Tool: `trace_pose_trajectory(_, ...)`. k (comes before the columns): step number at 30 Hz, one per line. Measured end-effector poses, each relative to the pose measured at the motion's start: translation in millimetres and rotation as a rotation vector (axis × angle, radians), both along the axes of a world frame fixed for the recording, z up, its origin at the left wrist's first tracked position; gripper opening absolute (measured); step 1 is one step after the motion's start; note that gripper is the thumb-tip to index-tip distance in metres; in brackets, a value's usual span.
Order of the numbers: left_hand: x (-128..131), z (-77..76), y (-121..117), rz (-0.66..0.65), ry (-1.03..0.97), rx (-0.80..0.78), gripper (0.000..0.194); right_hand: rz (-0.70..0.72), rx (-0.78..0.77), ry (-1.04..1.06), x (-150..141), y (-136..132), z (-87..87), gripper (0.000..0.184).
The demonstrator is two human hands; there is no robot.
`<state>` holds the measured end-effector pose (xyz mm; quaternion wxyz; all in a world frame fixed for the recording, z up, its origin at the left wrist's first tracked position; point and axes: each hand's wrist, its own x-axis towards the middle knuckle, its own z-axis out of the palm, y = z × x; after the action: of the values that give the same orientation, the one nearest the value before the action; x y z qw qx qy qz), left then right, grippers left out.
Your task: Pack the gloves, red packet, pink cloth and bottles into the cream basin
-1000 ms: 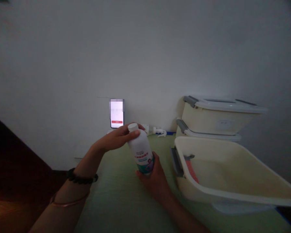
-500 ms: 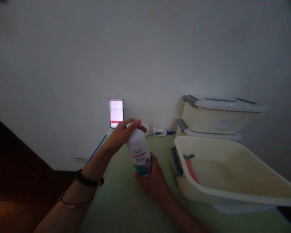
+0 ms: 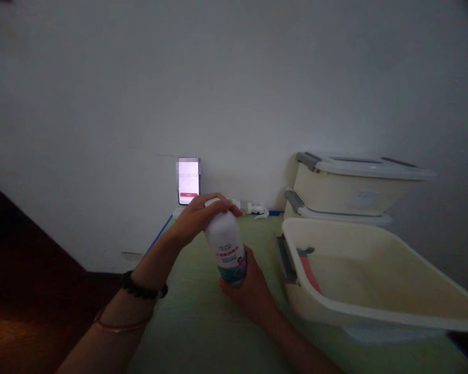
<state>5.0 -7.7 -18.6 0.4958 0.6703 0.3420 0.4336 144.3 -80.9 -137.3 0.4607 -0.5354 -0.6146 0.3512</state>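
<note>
A white bottle (image 3: pixel 224 234) with red lettering and a teal and purple label band is held above the green tabletop, its top leaning left. My left hand (image 3: pixel 200 215) is closed over the bottle's top, thumb and fingers wrapped round the cap area, which is mostly hidden. Lower down, my right hand (image 3: pixel 249 291) grips the bottle's base from the right. Behind the bottle lies a spray bottle (image 3: pixel 249 209) with a white trigger head, partly covered by my left fingers.
An open cream bin (image 3: pixel 335 306) with grey handles stands at the right, a red and grey item (image 3: pixel 309 270) inside. Behind it are stacked lidded boxes (image 3: pixel 347 192). A lit phone (image 3: pixel 189 182) leans against the wall at the back of the green table (image 3: pixel 187 322).
The bottle and both hands have shifted very slightly right and down in view. The bottle has turned a little, so its label faces somewhat further right. Both hands keep their hold.
</note>
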Motion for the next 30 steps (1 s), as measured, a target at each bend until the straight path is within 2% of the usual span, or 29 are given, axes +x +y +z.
trace_pose_trajectory(7, 0.4, -1.0, 1.6, -0.023, -0.022, -0.023, 0.024, -0.002, -0.003, 0.002, -0.8, -0.4, 1.5, 0.064)
trace_pose_trajectory(22, 0.6, -2.8, 2.7, -0.054, -0.053, -0.034, 0.023, 0.007, -0.021, 0.004, 0.5, 1.4, -1.4, 0.071)
trace_pose_trajectory(30, -0.3, -2.1, 2.2, -0.044, 0.016, -0.014, 0.028, 0.019, -0.029, 0.023, 0.5, 2.1, -0.6, 0.07)
